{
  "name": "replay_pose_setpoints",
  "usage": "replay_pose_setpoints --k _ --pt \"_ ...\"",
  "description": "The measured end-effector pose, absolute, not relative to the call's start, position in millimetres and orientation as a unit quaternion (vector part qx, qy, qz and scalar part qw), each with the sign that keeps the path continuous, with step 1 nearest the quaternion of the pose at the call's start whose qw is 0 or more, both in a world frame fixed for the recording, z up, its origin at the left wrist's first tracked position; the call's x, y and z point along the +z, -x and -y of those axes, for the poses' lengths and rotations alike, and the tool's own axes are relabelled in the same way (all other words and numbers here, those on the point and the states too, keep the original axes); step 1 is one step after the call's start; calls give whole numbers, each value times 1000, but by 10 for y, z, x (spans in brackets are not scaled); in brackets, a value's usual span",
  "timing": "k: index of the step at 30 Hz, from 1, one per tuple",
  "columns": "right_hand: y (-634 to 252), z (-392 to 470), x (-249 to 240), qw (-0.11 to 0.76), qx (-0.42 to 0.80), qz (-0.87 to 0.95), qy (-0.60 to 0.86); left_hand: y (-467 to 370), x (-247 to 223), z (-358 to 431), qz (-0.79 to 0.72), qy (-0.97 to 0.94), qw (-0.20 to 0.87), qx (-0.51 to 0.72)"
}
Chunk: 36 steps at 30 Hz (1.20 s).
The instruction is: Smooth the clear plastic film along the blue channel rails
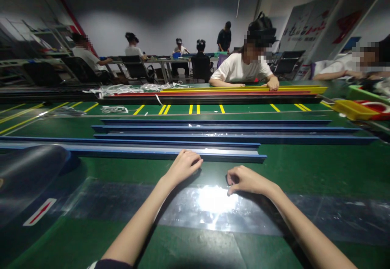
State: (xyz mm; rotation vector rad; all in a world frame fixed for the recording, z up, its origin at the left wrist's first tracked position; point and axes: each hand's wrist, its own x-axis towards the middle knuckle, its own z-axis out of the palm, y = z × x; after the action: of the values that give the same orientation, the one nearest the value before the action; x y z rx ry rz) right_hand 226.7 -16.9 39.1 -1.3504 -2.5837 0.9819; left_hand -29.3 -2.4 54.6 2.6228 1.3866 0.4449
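My left hand [185, 166] is at the front wall of the nearest blue channel rail [227, 157], overlapping it in view. Its fingers are curled in towards the thumb; anything between them is too hidden to make out. To the right and a little nearer, my right hand [248, 180] hovers above the table, fingers bent, thumb apart from them, with nothing visible in between. Beneath both hands, a clear glossy plastic strip [179, 210] runs across the green tabletop and reflects a bright light.
More blue rails [231, 139] lie behind the nearest one. A dark rounded machine housing [33, 179] stands at left. Farther back are yellow rails [292, 89], white straps [122, 89] and a yellow tray [353, 110]. A co-worker [243, 68] sits opposite; others are behind.
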Motion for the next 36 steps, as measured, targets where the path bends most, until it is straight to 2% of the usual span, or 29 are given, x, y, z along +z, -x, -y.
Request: replay_pose_setpoints --k 7,16,21,32,36 --pt "-2250 169 372 20 341 841 421 384 562 133 -469 -847 241 70" --pt "-2273 182 397 31 325 838 437 568 466 121 -509 -799 319 22" --pt "-2331 182 435 71 272 834 474 710 502 101 -525 -792 310 36" --pt "-2421 57 517 137 96 828 535 1037 564 -4 -598 -771 208 67" --pt "-2389 22 566 151 29 819 553 1030 727 31 -627 -762 142 75"
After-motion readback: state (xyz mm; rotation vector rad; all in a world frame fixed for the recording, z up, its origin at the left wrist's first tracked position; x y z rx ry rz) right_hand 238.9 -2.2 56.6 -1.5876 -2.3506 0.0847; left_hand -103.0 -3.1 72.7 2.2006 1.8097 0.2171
